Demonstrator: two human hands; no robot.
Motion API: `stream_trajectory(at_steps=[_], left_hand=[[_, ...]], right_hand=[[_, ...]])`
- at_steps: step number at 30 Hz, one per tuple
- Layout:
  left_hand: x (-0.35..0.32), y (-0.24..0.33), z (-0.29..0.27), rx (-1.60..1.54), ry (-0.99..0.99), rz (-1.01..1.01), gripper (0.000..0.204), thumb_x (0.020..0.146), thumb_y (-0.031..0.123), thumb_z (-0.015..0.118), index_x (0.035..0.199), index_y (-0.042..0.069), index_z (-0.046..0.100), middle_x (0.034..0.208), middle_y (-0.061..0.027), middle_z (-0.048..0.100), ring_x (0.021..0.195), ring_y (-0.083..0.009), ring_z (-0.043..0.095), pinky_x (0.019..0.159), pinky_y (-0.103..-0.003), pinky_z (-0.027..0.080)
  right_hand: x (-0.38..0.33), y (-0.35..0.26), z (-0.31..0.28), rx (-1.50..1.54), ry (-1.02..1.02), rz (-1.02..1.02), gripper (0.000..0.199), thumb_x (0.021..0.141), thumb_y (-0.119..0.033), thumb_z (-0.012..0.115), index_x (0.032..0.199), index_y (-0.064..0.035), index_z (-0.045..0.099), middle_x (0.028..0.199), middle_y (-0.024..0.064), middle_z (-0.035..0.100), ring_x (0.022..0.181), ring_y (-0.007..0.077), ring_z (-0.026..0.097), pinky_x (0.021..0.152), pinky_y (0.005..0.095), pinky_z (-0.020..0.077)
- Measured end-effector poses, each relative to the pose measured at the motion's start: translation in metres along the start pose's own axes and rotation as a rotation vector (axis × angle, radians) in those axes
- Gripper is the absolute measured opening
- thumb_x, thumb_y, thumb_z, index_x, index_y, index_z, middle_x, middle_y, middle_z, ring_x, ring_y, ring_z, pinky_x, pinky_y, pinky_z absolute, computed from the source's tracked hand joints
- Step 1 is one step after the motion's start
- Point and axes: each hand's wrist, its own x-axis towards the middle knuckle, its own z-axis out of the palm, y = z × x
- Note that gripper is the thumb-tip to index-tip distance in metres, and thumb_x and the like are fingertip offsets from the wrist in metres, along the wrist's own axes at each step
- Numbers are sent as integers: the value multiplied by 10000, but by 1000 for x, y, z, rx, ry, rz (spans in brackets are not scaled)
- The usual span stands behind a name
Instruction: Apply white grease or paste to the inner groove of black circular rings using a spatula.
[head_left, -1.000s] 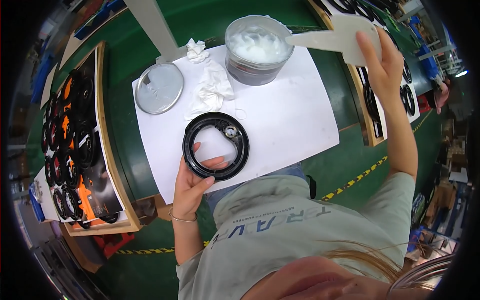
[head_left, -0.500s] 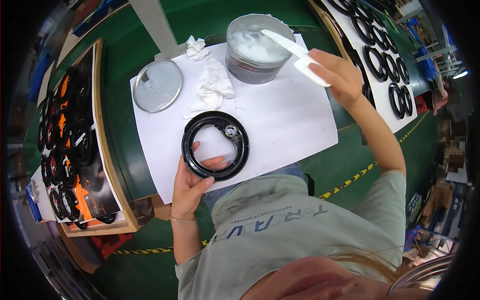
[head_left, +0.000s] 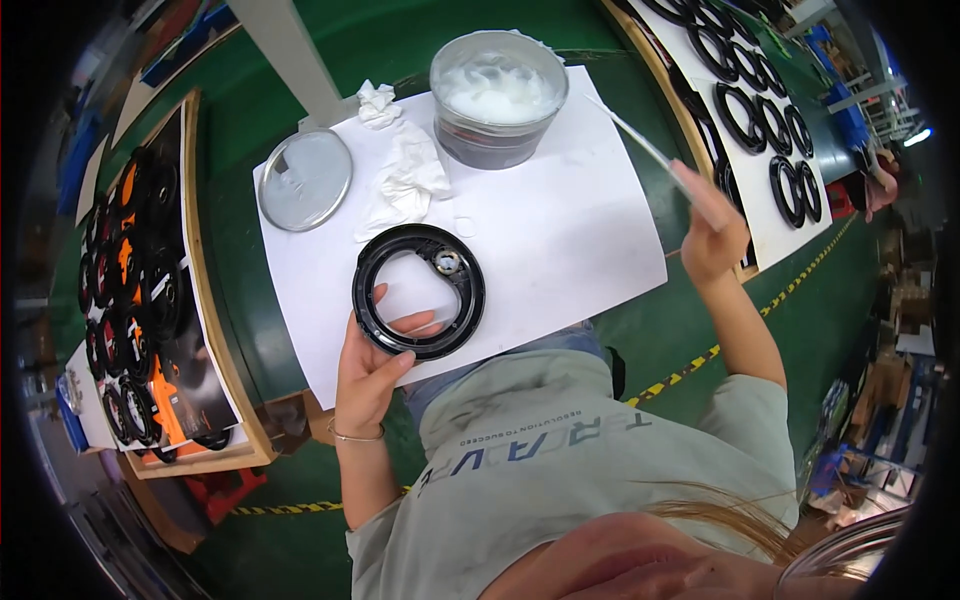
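The round black plastic ring lies flat near the front edge of the large white paper sheet, on the green counter. The left hand comes up from below and is clamped on the ring's near rim, thumb on the outside edge and fingers laid inside the opening, the forearm nearly upright in the view with a thin bracelet at the wrist. The right hand is raised off the sheet's right edge, arm bent at the elbow, closed around a thin pale flat stick that slants up and left toward the grey round tub of white paste. Left of the tub lie crumpled white tissues and a round metal lid. 2 wooden-edged trays flank the sheet: the left tray holds black and orange parts, the right tray more black rings.
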Motion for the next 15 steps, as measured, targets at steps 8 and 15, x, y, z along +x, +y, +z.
stream_trajectory(at_steps=[8, 15], left_hand=[[-2, -3, 3, 39, 21, 23, 707, 777, -42, 564, 1371, 25, 186, 1178, -282, 502, 1103, -373, 521, 928, -469, 451], [-2, -2, 2, 31, 10, 20, 712, 776, -38, 571, 1371, 26, 185, 1169, -280, 509, 1102, -377, 521, 927, -468, 451]], right_hand=[[62, -10, 14, 682, 175, 745, 356, 920, -208, 499, 1148, 63, 465, 990, 127, 607, 812, 179, 624, 713, 336, 539], [89, -5, 11, 548, -96, 628, 342, 909, -235, 524, 1117, 36, 515, 919, 76, 626, 794, 115, 605, 671, 231, 490]])
